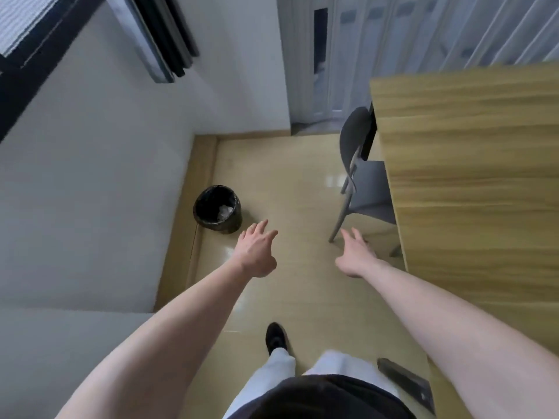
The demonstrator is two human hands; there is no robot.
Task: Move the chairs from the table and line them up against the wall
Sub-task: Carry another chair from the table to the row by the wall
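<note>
A dark grey chair (361,164) stands tucked at the left edge of the wooden table (472,164), its seat partly under the top and its back toward me. My left hand (257,252) is stretched forward over the floor, fingers apart, holding nothing. My right hand (357,257) reaches forward just short of the chair's front leg, also with spread fingers and nothing in it. Neither hand touches the chair. The white wall (90,182) runs along the left.
A black bin (217,208) with a liner stands on the floor by the left wall. Pale curtains (393,49) hang at the far end. A dark table leg (406,384) shows near my right knee. Tan floor lies between wall and table.
</note>
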